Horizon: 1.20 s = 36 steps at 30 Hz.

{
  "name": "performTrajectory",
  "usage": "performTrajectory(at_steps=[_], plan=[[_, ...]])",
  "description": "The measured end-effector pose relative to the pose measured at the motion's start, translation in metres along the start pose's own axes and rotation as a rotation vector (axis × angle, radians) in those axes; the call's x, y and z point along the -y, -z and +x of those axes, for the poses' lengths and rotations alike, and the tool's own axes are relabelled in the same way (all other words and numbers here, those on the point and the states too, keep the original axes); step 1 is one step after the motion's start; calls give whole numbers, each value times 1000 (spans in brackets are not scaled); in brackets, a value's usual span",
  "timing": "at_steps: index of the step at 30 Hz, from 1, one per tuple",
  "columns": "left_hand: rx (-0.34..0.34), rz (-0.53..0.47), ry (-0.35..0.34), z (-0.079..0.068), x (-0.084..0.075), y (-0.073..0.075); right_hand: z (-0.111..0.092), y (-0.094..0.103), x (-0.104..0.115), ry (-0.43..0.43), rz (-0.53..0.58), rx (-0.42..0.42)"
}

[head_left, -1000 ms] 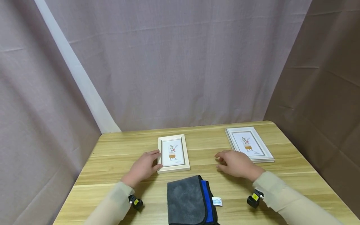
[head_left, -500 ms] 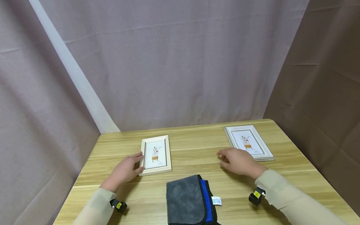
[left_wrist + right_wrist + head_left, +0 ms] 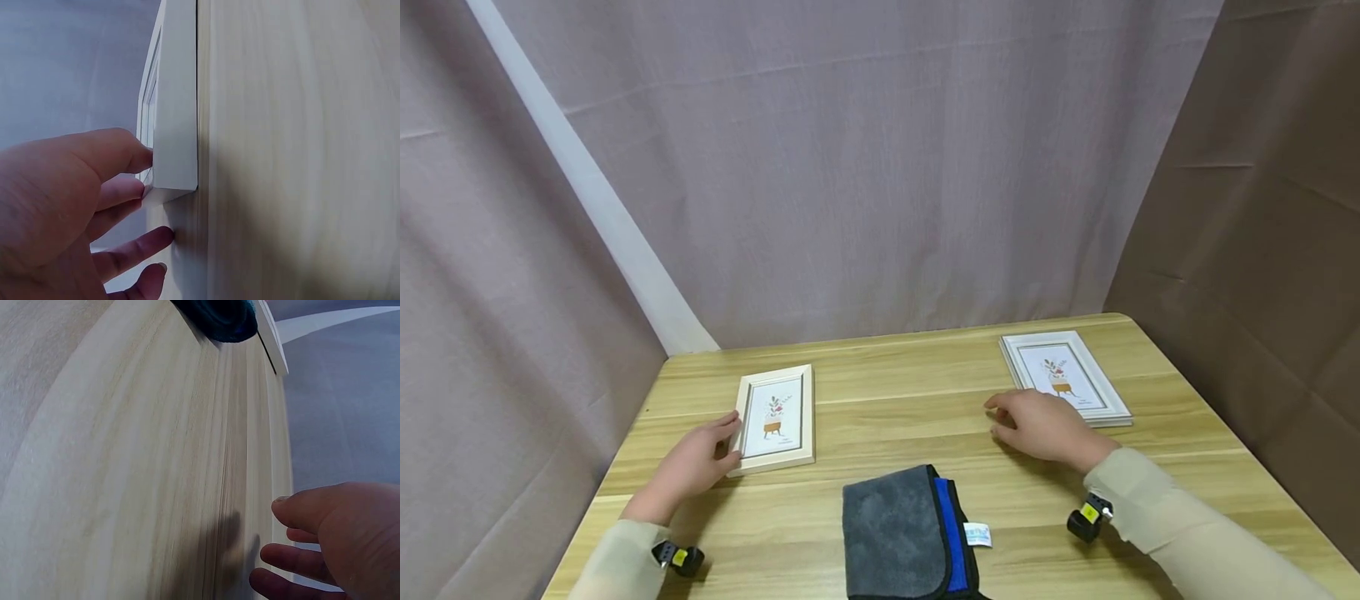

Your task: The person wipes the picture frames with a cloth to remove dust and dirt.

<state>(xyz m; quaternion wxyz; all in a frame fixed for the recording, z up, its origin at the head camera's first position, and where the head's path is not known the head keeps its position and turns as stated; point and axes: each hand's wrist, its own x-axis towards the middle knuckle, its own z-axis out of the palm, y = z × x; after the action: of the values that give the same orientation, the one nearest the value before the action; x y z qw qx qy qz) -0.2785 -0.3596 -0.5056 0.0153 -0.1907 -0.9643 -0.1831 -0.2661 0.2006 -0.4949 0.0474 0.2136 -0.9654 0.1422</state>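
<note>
Cream picture frame, left hand spread, touching its edge, right hand loosely spread near white frame

The picture frame looks smooth, the cloth plush and matt, the tabletop wood-grained.

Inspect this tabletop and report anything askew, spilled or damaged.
Only a small untidiness: the folded gray cloth has its blue layer and white tag sticking out on the right, so the fold looks uneven. I see no spills, and no damage on the cream picture frame or the white picture frame.
</note>
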Motion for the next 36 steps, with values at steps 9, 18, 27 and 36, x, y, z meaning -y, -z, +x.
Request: performTrajectory(at_steps=[9, 18, 27, 36], plan=[[18, 6, 47, -9, 4, 7, -3, 1, -10, -13, 11, -10], [-16, -17, 81, -7, 0, 3, -5, 22, -37, -77, 50, -71], [-175, -68, 86, -5, -11, 3, -26, 53, -111, -347, 16, -95], [-223, -88, 75, 5, -37, -14, -44, 59, -163, -502, 48, -33]])
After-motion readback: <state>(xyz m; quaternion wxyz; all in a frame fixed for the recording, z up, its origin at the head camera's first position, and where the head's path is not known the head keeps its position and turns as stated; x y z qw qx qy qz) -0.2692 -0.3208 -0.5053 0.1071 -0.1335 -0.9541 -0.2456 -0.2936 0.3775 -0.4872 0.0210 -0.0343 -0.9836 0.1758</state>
